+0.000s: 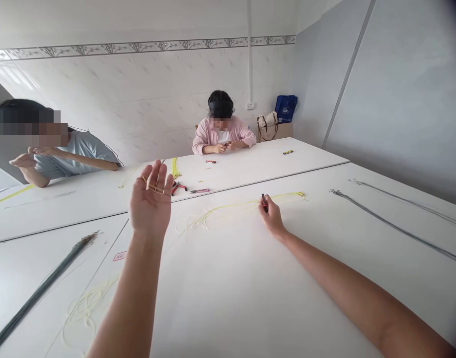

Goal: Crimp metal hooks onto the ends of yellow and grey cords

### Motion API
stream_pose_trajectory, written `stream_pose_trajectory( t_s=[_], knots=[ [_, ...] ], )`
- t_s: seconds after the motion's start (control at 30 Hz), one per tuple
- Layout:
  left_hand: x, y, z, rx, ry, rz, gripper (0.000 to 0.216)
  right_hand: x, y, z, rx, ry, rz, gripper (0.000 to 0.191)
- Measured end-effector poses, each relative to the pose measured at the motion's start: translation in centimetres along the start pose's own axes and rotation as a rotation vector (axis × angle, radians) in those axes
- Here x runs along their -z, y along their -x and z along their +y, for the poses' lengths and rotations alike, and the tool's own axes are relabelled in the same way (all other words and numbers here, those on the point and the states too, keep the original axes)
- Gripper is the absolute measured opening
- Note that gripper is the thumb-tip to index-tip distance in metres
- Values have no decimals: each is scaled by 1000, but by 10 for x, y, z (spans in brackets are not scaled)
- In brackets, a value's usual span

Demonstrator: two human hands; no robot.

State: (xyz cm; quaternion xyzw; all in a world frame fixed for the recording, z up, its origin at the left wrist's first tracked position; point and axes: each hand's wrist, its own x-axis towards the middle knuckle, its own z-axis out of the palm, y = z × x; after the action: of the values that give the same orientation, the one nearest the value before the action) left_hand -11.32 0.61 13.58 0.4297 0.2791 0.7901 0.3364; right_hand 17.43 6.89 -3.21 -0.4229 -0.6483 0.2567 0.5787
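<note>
Lying past left hand (150,206): pliers (182,186)

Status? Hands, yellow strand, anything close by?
Left hand open, thin yellow strand across fingers. Right hand gripping red-and-black tool. Yellow bundle close beside it.

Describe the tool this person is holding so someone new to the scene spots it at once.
On the near white table, follow the yellow strands to the wearer's right hand. In its grip is a small dark tool with some red on it. It is held, whereas the pink-handled tool lies on the tabletop.
</note>
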Motion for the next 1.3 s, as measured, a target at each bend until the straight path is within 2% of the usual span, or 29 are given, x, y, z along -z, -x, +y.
stream_pose_trajectory(
  t_s=[0.1, 0.2, 0.27, 0.3, 0.43, 0.5, 0.57, 0.63, 0.67, 0.73, 0.8, 0.83, 0.9, 1.0, 1.07, 1.13, 1.3],
  knots=[
    [6, 1, -14, -220, -563, -147, 28, -2, 3, -3, 62, 17, -27, 15],
    [12, 6, -32, -456, -1180, -444, 27, -3, 5, -4, 116, 35, -38, 11],
    [14, 10, -42, -471, -1396, -582, 26, -3, 6, -4, 132, 45, -22, 9],
    [14, 12, -46, -382, -1444, -600, 26, -3, 6, -4, 135, 50, -11, 10],
    [11, 18, -47, 187, -1391, -544, 24, -2, 3, -4, 124, 66, 16, 13],
    [8, 19, -40, 380, -1241, -640, 27, -1, 2, -3, 110, 74, 25, 15],
    [1, 22, -32, 558, -851, -746, 31, -1, 0, -4, 98, 83, 24, 18],
    [-10, 28, -29, 655, -333, -695, 30, -1, 1, -4, 107, 93, 0, 18],
    [-17, 32, -30, 641, -126, -605, 26, -1, 1, -5, 123, 100, -20, 17],
    [-32, 40, -39, 519, 79, -375, 17, -1, 4, -7, 177, 117, -73, 14],
    [-45, 49, -53, 361, 84, -196, 15, -2, 7, -9, 249, 135, -137, 9],
    [-48, 54, -62, 281, 7, -162, 18, -2, 9, -10, 285, 141, -172, 7],
    [-49, 62, -78, 135, -293, -242, 25, -3, 12, -12, 349, 148, -236, 6],
    [-40, 75, -98, -42, -770, -618, 29, -3, 13, -13, 401, 152, -288, 8],
    [-32, 85, -109, -41, -907, -805, 29, -3, 12, -13, 397, 153, -290, 7],
    [-27, 94, -119, 43, -939, -825, 29, -3, 12, -12, 373, 152, -294, 6],
    [-22, 106, -136, 168, -941, -615, 23, -3, 10, -14, 285, 124, -395, 5]
  ],
)
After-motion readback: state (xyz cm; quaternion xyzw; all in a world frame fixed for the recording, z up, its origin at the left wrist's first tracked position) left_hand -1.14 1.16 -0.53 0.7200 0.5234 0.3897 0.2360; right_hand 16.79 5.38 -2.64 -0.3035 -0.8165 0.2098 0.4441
